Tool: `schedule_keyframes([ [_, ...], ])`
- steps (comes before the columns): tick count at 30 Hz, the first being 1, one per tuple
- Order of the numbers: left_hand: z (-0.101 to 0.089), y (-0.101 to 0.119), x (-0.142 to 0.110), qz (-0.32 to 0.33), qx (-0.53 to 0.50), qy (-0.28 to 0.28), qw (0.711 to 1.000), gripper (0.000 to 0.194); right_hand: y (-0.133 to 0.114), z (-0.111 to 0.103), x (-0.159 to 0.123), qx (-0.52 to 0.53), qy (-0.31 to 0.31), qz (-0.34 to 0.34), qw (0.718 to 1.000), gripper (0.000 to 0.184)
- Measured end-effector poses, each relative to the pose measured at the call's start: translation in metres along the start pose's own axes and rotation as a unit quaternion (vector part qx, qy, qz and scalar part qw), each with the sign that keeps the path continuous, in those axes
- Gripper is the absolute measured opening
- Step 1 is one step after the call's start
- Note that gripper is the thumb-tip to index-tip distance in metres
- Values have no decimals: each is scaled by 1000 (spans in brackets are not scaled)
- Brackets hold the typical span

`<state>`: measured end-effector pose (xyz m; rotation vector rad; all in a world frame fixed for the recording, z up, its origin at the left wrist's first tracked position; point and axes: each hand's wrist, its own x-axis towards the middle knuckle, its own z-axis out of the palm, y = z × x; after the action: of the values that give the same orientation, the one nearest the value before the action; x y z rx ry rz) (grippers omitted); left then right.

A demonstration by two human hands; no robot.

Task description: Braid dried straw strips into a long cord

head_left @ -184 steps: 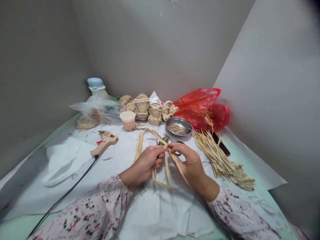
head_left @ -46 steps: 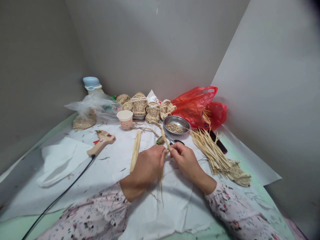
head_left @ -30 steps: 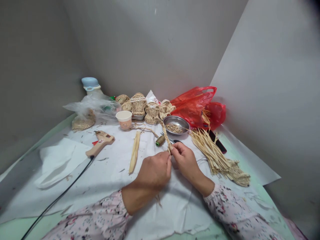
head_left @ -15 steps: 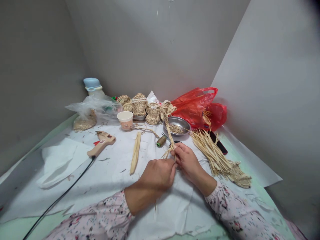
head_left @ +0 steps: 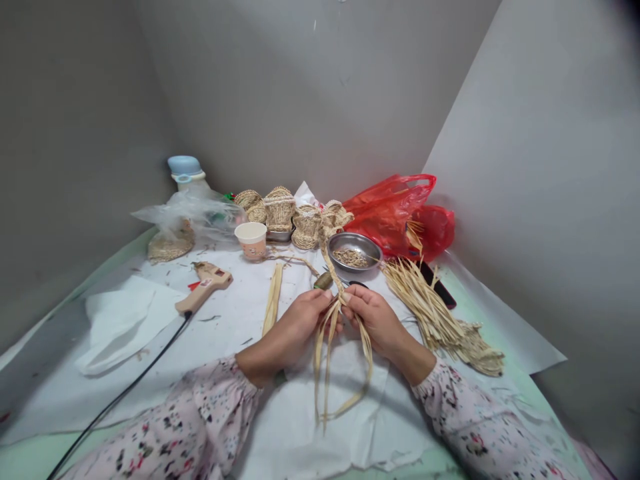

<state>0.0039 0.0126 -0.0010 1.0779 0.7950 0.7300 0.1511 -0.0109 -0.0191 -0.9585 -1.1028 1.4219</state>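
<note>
A pale straw braid (head_left: 332, 265) runs from the woven pieces at the back down to my fingers. My right hand (head_left: 375, 317) pinches the braid's lower end between thumb and fingers. On the other side my left hand (head_left: 303, 323) is closed on the loose straw strands (head_left: 327, 367) just below the plaited part. Several of these strands hang down over the white cloth, one curving round under my right hand. Behind my hands lie a spool of thread (head_left: 323, 281) and scissors (head_left: 357, 285), both partly covered.
Woven straw pieces (head_left: 280, 210) stand at the back beside a paper cup (head_left: 251, 243). A metal bowl (head_left: 355, 247) holds short straw bits. Left lies a corded glue gun (head_left: 207, 287); right, a straw bundle (head_left: 425, 303), a phone (head_left: 443, 293) and red plastic bags (head_left: 390, 213).
My left hand has moved up and left, beside the braid's end. The loose strands now hang spread below my hands. My right hand keeps its grip on the braid.
</note>
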Motion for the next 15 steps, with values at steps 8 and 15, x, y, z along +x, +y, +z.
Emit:
schedule_keyframes([
  [8,1,3,-8,-34,-46,-64,996,24,4,-5,1,-32,-5,-5,999,20],
  [15,-1,9,-9,-64,18,-59,996,32,1,-4,1,-43,-9,-4,999,20],
])
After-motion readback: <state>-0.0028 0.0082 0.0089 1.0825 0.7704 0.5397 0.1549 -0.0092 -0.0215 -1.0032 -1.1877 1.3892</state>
